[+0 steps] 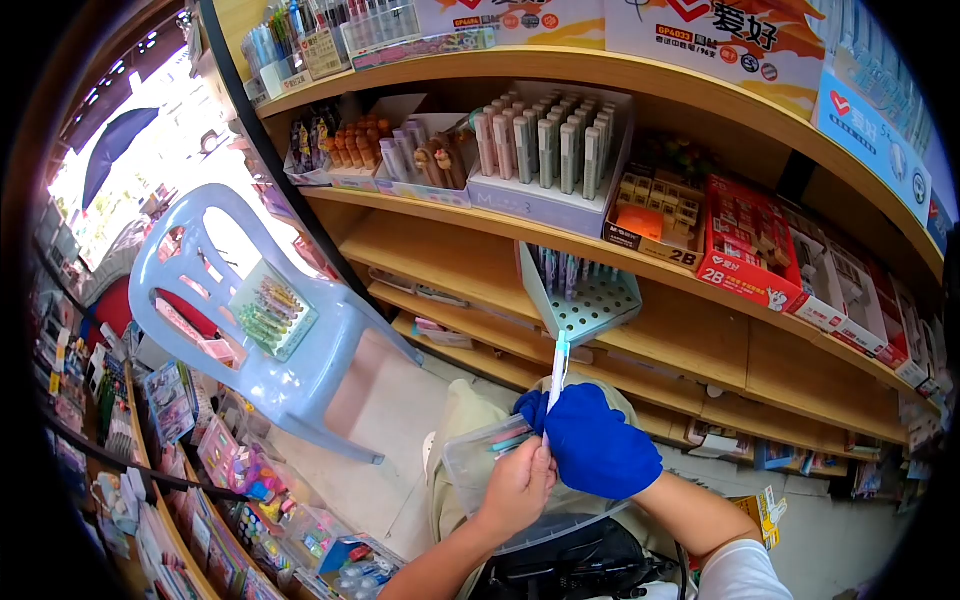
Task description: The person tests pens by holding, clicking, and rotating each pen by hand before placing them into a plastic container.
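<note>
A white pen [557, 388] with a light blue tip end stands nearly upright in front of me. My left hand [520, 487] is closed, with thumb and fingers pinching the pen's lower end. Blue cloth [605, 450] covers my right hand and bunches against the pen's side; the fingers beneath it are hidden. Below my hands, a clear plastic box [468, 462] rests on my lap with a few pens inside. Just beyond the pen's top, a pale green dotted box [600, 312] of pens stands on the shelf.
Wooden shelves ahead carry a pen display box [540, 200], a red eraser box [748, 272] and other stationery. At the left stands a light blue plastic chair [330, 340] with a container of pens [275, 312] on its seat. Crowded goods racks [215, 535] fill the lower left.
</note>
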The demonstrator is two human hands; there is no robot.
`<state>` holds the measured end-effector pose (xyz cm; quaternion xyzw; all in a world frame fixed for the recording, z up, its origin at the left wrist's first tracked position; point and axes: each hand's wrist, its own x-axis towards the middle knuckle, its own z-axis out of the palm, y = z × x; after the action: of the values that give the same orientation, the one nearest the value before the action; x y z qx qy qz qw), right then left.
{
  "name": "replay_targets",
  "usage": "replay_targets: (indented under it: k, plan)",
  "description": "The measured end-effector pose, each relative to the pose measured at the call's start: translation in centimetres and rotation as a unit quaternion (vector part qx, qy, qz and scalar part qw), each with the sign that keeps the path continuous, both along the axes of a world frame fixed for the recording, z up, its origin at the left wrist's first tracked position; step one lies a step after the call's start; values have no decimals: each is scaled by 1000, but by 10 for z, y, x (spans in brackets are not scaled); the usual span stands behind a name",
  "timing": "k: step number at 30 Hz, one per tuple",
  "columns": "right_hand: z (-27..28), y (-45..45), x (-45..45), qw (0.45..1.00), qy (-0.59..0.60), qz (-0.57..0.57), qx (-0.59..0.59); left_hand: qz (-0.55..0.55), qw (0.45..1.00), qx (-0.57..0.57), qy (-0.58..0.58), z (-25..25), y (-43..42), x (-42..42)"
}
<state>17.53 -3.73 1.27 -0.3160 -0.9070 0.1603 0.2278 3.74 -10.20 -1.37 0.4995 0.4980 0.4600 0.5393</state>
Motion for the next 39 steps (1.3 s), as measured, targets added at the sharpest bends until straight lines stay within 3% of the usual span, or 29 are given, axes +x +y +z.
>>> replay_targets:
  k: [3,9,13,18,21,24,27,39]
  plan:
    - [-2,-1,-1,995,103,13,3,-3,1000,23,3,1,0,1]
    - [8,1,-3,1000,11,-13,-2,13,995,48,83,0,1,0]
    - [8,-3,0,989,91,-5,-119,13,996,44,81,0,1,0]
    - [14,-6,2,995,63,-3,-74,5,999,15,48,3,0,-1]
    - [-1,-1,0,998,55,-11,-18,2,996,58,66,-7,0,0]
    - [-4,0,2,997,80,13,-4,-15,993,-42,-108,1,-2,0]
    - [-10,2,2,996,84,7,-17,-39,983,-58,-167,4,0,-4]
    - [-14,5,1,996,11,-2,-93,-36,973,-77,-216,7,1,-8]
